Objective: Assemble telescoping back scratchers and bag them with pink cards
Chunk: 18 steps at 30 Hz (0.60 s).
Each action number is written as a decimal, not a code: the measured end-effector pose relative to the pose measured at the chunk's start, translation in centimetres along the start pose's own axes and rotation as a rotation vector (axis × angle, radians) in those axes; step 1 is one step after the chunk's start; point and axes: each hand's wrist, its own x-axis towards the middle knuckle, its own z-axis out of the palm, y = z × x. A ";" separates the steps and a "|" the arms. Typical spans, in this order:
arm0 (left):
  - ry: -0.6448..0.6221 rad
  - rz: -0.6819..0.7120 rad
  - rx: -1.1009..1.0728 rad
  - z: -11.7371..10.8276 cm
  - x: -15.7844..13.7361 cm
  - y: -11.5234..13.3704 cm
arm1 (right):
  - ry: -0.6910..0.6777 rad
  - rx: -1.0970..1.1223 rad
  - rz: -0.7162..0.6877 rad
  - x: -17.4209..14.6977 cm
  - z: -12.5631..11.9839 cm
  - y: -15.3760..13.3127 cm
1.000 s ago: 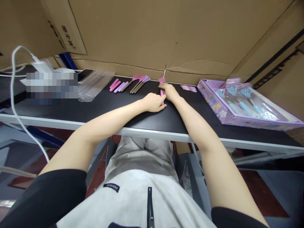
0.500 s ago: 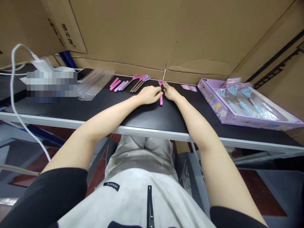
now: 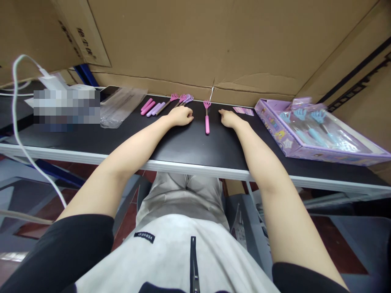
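Note:
A pink back scratcher (image 3: pixel 207 123) with a claw head, a thin shaft and a pink handle lies upright in view on the black table between my hands, touched by neither. My left hand (image 3: pixel 181 116) rests to its left, fingers curled in and nothing seen in them. It partly covers the shafts of several scratchers with pink and purple claw heads (image 3: pixel 183 98). To the right of the pink scratcher, my right hand (image 3: pixel 229 119) is loosely closed with the index finger somewhat forward, holding nothing visible. Small pink-purple cards (image 3: pixel 243 110) lie just beyond it.
Loose pink handles (image 3: pixel 148 108) and purple handles (image 3: pixel 155 109) lie at left, beside clear plastic bags (image 3: pixel 122 108). A purple display box (image 3: pixel 275 130) with blue scratchers stands at right. Cardboard (image 3: pixel 195 44) walls the back. A white cable (image 3: pixel 15 106) hangs at far left.
Both hands have let go of the pink back scratcher and drawn apart, the left hand leftward and the right hand rightward. The scratcher stays where it was, now fully visible.

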 end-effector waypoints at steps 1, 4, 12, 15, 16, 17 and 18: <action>-0.004 0.002 0.002 0.0 0.0 0.0 | 0.000 -0.001 -0.002 0.1 0.0 0.0; -0.015 0.004 0.005 -0.1 -0.1 0.1 | -0.006 -0.007 -0.004 0.1 0.1 0.0; -0.021 0.001 -0.011 -0.2 -0.1 0.1 | 0.005 -0.008 -0.015 0.5 0.4 0.6; -0.003 0.006 -0.028 0.1 0.1 -0.1 | 0.046 0.006 -0.040 1.0 0.9 1.0; 0.007 0.007 -0.032 0.3 0.2 -0.2 | 0.057 0.013 -0.049 1.2 1.0 1.1; 0.016 0.007 -0.034 0.4 0.3 -0.3 | 0.063 0.018 -0.053 1.3 1.1 1.2; 0.026 0.008 -0.037 0.5 0.4 -0.4 | 0.062 0.021 -0.056 1.4 1.1 1.3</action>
